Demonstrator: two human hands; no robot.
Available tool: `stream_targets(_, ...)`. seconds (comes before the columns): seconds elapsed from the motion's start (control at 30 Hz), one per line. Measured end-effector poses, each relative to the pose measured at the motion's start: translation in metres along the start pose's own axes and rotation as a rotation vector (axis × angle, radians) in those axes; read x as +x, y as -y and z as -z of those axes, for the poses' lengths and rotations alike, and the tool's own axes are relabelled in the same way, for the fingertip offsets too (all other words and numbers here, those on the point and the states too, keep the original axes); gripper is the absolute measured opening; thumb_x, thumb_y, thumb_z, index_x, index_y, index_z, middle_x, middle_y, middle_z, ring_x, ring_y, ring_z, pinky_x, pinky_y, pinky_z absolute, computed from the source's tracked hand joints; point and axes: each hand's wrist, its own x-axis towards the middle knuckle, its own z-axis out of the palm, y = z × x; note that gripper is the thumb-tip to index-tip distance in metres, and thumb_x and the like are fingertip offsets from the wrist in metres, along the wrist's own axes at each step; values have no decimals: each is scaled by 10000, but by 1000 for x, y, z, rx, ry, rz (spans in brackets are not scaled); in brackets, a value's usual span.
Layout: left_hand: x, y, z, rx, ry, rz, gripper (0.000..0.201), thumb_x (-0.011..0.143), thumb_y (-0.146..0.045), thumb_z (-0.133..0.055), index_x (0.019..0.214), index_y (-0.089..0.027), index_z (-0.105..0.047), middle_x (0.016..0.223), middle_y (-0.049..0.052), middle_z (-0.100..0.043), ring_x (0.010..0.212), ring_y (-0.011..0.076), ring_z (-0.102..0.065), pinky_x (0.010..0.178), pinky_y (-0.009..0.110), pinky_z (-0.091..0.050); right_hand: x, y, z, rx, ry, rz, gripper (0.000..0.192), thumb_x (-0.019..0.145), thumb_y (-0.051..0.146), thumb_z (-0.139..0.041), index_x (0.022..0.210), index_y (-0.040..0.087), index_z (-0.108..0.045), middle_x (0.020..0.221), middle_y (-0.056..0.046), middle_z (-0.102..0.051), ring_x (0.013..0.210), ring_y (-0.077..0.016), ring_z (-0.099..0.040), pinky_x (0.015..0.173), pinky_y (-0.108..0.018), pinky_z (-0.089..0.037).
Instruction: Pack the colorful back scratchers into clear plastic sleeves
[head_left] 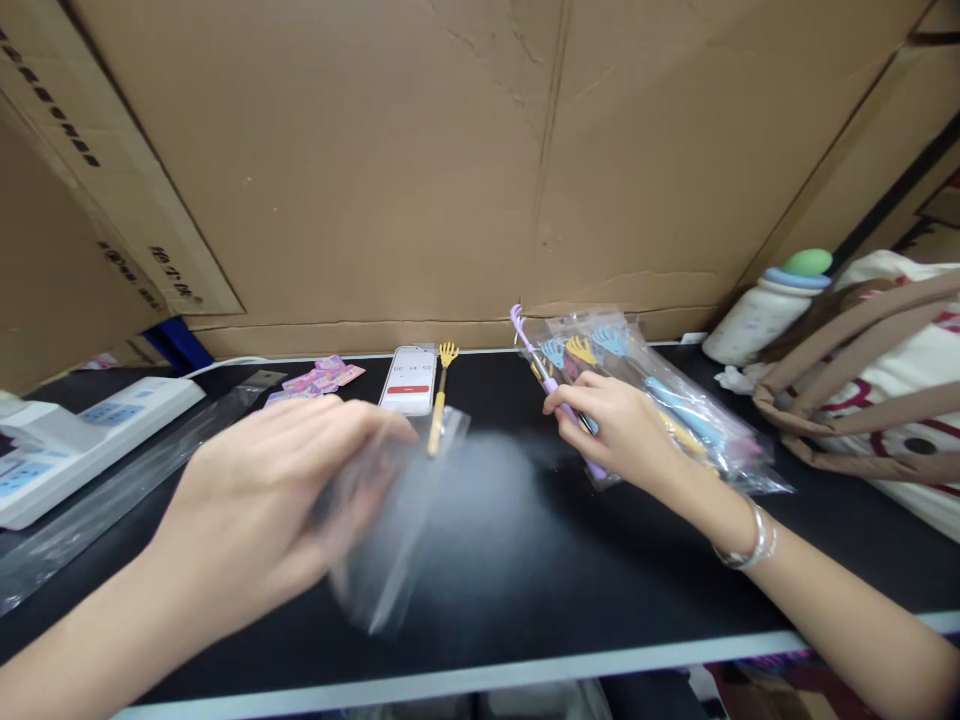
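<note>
A black table (525, 560) is seen backed by tall sheets of brown cardboard (390, 160), which wall off the work surface on three sides. A clear plastic sleeve (390, 530) is gripped by the left hand (277, 500), its fingers closed over the upper part; the sleeve is blurred (so how the opening is held cannot be told). It is held just above the table, in front of the body, where both hands can meet. A purple back scratcher (551, 385) is pinched between the thumb and fingers of the right hand (611, 425), its claw end pointing up and away toward the cardboard. The hand rests against a clear bag of scratchers (660, 400), in which blue and yellow claws are seen; the bag lies at the right, within easy reach of that hand. A single yellow back scratcher (441, 395) lies apart on the table, just beside a phone (410, 380) on which a timer is shown. Pink printed cards (319, 380) are spread left of the phone. A white power strip (82, 440) lies at the far left, with another long clear sleeve (112, 490) just beside it. A bottle (765, 305) and a cloth bag (885, 380) are set at the right edge.
</note>
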Motion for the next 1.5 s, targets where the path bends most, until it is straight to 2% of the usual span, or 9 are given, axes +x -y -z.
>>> stream_targets(0.1,1,6,-14,105,143,22,248,874,-405,-471,1035,-241,-566,895,18,-655,749,214,-622,650,315,-451,-1,0,-1,9,-4,-2,169,822,162,-502,849,211,-662,753,-25,-615,685,-154,-571,627,-257,-379)
stream_targets(0.23,0,1,-55,71,407,-16,354,843,-401,-558,1143,-215,-542,979,52,-640,907,235,-608,691,308,-456,-2,-2,-4,5,-3,-3,170,831,166,-506,865,215,-664,758,-21,-623,699,-157,-578,638,-259,-388)
stream_targets(0.43,-6,-9,-96,-208,443,-18,450,816,-486,-595,1189,-246,-517,1174,59,-556,1063,242,-535,869,358,-436,-1,-5,-10,125,-10,-7,182,904,194,-458,978,217,-624,896,-33,-678,788,-174,-620,711,-276,-431)
stream_targets(0.53,-11,-10,-100,-297,434,-14,494,818,-510,-594,1231,-257,-492,1211,62,-537,1081,251,-518,911,384,-418,0,-2,-13,315,-4,-82,190,944,219,-406,1002,218,-587,938,-40,-673,844,-178,-631,744,-282,-449)
stream_targets(0.73,-15,-13,-102,-413,446,12,484,895,-418,-538,1327,-256,-390,1267,61,-526,1139,231,-495,958,384,-415,-3,7,-30,792,84,-273,150,972,322,-380,951,213,-481,683,19,-547,582,-115,-544,556,-238,-423)
stream_targets(1.0,-15,-9,-104,-462,413,87,581,829,-379,-649,1320,-257,-364,1193,39,-597,1089,223,-561,896,350,-466,0,20,-39,1389,137,-472,294,881,397,-554,947,263,-300,857,45,-534,496,-77,-547,468,-236,-458)
stream_targets(1.2,-14,-7,-103,-469,355,90,410,845,-375,-626,1199,-251,-459,1192,13,-608,1053,193,-600,891,303,-469,-1,22,-37,1452,141,-551,314,853,360,-597,1037,253,-366,822,49,-542,570,-91,-567,551,-247,-453)
stream_targets(1.33,-15,-5,-103,-463,354,101,358,874,-334,-577,1203,-263,-457,1180,5,-615,1035,182,-610,854,294,-478,-2,18,-40,1390,98,-616,232,871,389,-563,992,230,-446,667,77,-496,473,-68,-437,490,-226,-378)
stream_targets(1.5,-14,-3,-101,-442,395,38,393,881,-365,-559,1241,-262,-442,1189,15,-610,1042,196,-593,854,319,-471,-2,12,-40,1563,132,-669,239,911,428,-480,1005,212,-518,516,87,-436,412,-74,-344,462,-217,-352)
